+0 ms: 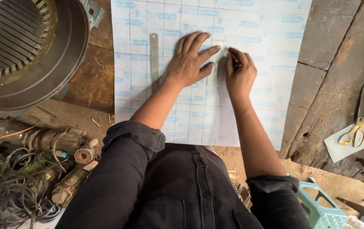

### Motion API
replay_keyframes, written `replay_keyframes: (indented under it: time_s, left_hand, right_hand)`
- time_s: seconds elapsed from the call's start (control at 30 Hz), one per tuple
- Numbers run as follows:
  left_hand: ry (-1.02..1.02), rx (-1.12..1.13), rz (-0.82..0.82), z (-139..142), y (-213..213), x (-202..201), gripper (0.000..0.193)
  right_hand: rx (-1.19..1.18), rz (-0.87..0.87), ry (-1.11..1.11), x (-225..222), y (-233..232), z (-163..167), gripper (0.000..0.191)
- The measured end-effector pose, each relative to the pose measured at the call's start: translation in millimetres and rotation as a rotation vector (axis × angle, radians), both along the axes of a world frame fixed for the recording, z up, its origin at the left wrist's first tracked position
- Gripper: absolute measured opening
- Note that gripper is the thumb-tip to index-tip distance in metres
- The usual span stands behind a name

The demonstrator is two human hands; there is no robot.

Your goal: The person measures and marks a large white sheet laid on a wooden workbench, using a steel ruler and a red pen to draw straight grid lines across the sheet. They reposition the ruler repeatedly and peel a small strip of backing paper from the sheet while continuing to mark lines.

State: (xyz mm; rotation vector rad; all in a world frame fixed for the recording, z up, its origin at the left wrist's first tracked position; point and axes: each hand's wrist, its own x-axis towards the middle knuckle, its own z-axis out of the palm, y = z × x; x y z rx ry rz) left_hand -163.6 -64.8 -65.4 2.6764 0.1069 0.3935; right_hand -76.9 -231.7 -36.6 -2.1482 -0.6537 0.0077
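A large white sheet (258, 51) with a pale blue printed grid lies on a worn wooden bench. My left hand (189, 59) presses flat on it, fingers spread, holding down a small pale strip (218, 63) that stands upright between my hands. My right hand (240, 73) is closed on a thin red pen or marker (234, 58), its tip at the strip's right edge. A steel ruler (154, 59) lies on the sheet just left of my left hand, running away from me.
A big round motor stator (29, 51) fills the top left. Scissors with yellow handles (357, 127) lie on a paper scrap at the right, beside other hand tools. Tangled wires and small motor parts (25, 178) lie lower left. A teal plastic stool (321, 208) stands lower right.
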Motion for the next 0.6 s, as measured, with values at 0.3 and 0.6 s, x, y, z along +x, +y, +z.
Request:
replay_keyframes:
  time_s: [0.3, 0.6]
  left_hand:
    - [-0.008, -0.027, -0.026, 4, 3, 0, 0.046]
    - [-0.058, 0.07, -0.018, 12, 59, 72, 0.043]
  right_hand:
    - [0.192, -0.121, 0.093, -19, -11, -2, 0.014]
    - [0.11, -0.029, 0.115, -48, -27, 13, 0.013]
